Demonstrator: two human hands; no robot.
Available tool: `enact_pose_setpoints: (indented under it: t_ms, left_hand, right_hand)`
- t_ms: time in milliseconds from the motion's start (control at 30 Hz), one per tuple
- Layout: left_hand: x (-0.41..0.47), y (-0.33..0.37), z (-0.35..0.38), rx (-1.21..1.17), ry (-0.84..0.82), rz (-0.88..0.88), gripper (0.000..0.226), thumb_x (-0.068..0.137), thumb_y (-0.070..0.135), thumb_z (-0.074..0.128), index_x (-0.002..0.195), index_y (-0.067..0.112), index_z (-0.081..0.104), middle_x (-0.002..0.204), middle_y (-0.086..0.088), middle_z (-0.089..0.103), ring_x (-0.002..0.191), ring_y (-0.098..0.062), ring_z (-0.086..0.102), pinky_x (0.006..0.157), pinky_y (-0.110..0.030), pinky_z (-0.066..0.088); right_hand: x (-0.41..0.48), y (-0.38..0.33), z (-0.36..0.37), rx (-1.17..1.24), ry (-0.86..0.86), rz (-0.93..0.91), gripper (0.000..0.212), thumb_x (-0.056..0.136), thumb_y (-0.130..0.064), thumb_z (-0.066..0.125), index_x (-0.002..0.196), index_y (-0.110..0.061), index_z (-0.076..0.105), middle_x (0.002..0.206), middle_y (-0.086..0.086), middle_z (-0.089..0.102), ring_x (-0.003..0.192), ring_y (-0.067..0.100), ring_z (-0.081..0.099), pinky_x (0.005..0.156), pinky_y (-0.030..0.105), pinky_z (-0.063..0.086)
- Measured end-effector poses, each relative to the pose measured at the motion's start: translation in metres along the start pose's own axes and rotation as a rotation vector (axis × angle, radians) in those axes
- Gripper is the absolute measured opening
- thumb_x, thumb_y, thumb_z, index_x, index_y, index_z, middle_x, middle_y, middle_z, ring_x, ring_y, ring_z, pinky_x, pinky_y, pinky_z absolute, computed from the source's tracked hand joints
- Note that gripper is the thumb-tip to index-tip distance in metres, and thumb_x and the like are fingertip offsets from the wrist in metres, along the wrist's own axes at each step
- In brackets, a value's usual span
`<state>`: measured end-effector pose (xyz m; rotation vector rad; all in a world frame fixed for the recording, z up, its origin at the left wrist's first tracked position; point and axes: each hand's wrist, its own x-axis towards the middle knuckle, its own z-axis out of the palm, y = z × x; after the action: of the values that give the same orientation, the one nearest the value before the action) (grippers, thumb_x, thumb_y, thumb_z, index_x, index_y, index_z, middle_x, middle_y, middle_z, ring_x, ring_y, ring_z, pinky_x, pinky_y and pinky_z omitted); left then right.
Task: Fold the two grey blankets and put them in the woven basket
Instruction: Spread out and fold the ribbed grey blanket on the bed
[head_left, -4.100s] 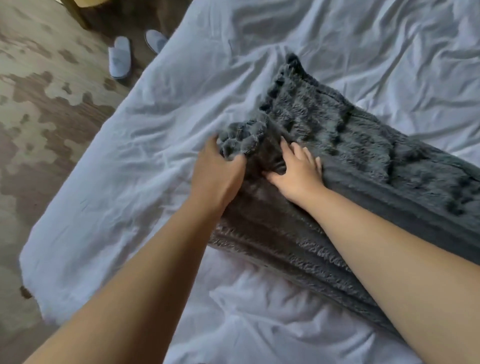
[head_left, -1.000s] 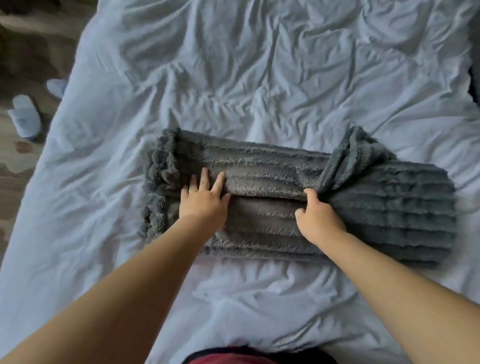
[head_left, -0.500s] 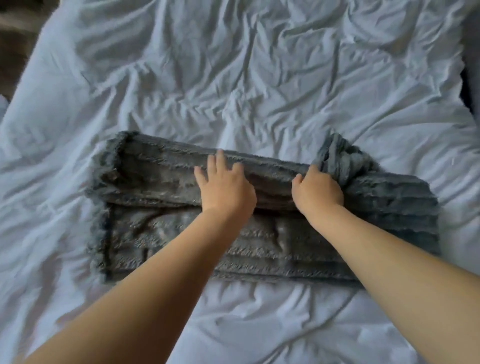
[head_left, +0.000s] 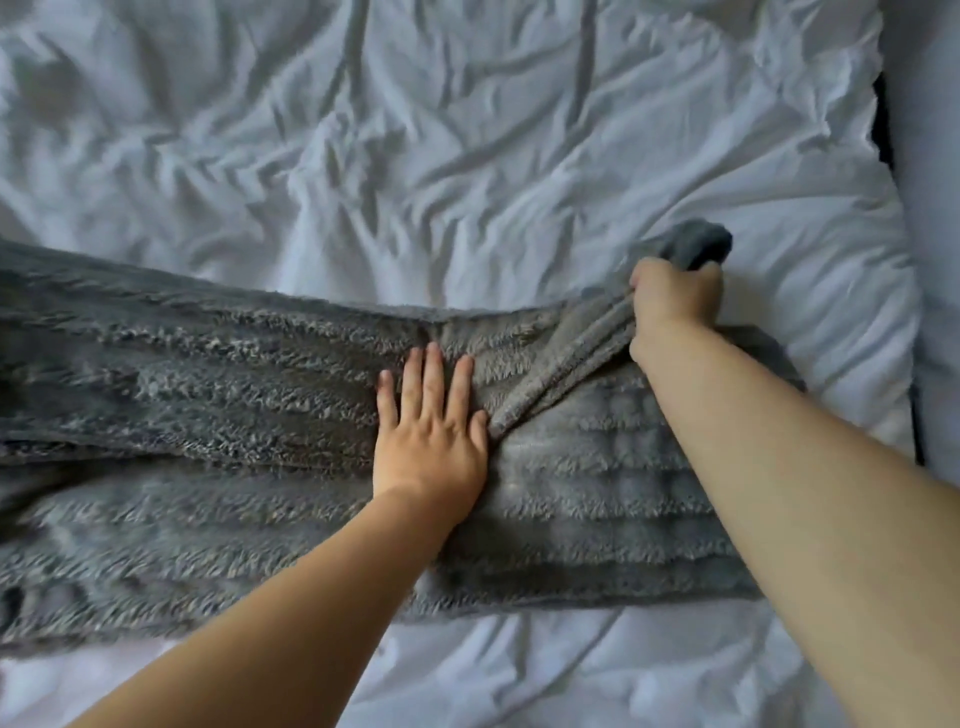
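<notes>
On the bed (head_left: 415, 156), your left hand (head_left: 428, 436) now presses flat on the grey blanket (head_left: 208, 415) while your right hand (head_left: 675, 301), fisted round its bunched corner, has tugged it outward, squaring the fold.

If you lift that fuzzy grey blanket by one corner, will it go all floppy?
Probably floppy: the grey blanket bunches into soft folds where the right hand grips it. It likely won't slide easily: its fuzzy pile rests on a wrinkled white sheet, pressed by the left hand.
</notes>
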<state>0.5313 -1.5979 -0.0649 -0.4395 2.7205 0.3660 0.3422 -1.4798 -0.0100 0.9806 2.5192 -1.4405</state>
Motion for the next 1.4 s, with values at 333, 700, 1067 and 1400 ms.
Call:
enact_pose_setpoints:
  t_ms: [333,700,1067,1400]
  left_hand:
    - [0.011,0.069,-0.043,-0.218,-0.027,0.185,0.069,0.09,0.039,0.035,0.152,0.027,0.007,0.161,-0.007,0.003,0.147,-0.029,-0.004,0.114,-0.056,-0.008]
    - [-0.002,0.099,-0.052,-0.091,0.031,0.302,0.056,0.086,0.026,0.056,0.141,0.023,0.044,0.144,-0.011,0.04,0.135,-0.036,0.033,0.112,-0.051,0.019]
    - [-0.031,0.08,-0.054,-0.164,-0.204,0.419,0.051,0.089,0.038,0.053,0.139,0.031,0.047,0.131,-0.001,0.046,0.123,-0.022,0.04,0.109,-0.036,0.032]
    - [0.009,0.021,-0.047,0.024,-0.05,0.001,0.06,0.096,0.052,0.026,0.151,0.032,0.014,0.161,-0.005,0.007,0.148,-0.026,-0.003,0.117,-0.049,-0.007]
  right_hand:
    - [0.009,0.012,-0.075,0.338,-0.006,0.46,0.035,0.073,-0.014,0.065,0.107,-0.007,0.06,0.118,0.012,0.064,0.104,0.033,0.062,0.089,0.05,0.054]
    - [-0.017,0.048,-0.161,0.575,-0.104,0.563,0.031,0.082,0.003,0.061,0.111,-0.007,0.055,0.113,0.01,0.059,0.091,0.022,0.061,0.069,0.032,0.053]
    - [-0.053,0.091,-0.161,-0.047,0.114,0.549,0.067,0.081,-0.005,0.067,0.14,-0.005,0.034,0.141,0.023,0.039,0.122,0.04,0.048,0.091,0.046,0.049]
    - [-0.071,0.082,-0.071,-1.18,-0.607,-0.6,0.067,0.098,-0.024,0.039,0.153,-0.034,0.003,0.162,-0.002,-0.006,0.149,0.024,-0.006,0.119,0.043,-0.003]
